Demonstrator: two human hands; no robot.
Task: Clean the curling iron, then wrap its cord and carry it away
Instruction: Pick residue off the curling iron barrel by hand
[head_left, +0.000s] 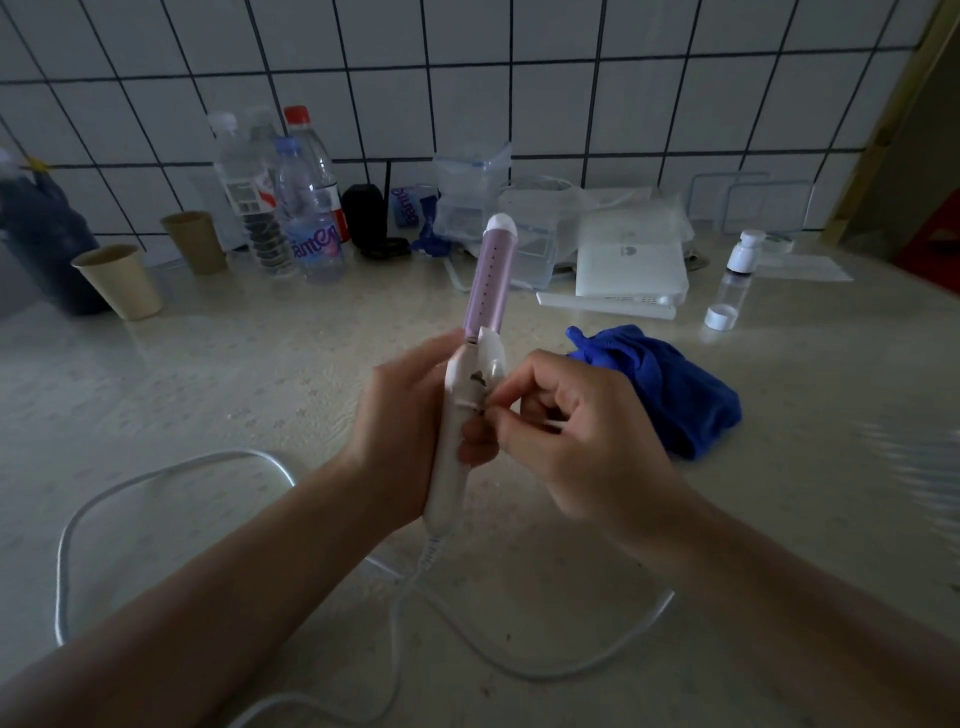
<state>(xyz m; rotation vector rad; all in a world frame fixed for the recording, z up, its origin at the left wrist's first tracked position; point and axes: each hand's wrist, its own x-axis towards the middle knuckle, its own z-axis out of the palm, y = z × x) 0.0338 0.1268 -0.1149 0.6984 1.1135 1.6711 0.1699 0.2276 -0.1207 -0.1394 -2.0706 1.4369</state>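
The curling iron (491, 280) is held upright above the tabletop (260, 374). The left hand (400, 415) has its fingers (475, 444) wrapped around the white handle, and the right hand (571, 431) pinches what looks like a thin white stick (553, 424) at the hinge under the pink barrel. The cord (239, 454) lies in loose loops below, so I think a forearm can catch it, or a hard push can make the stick slip.
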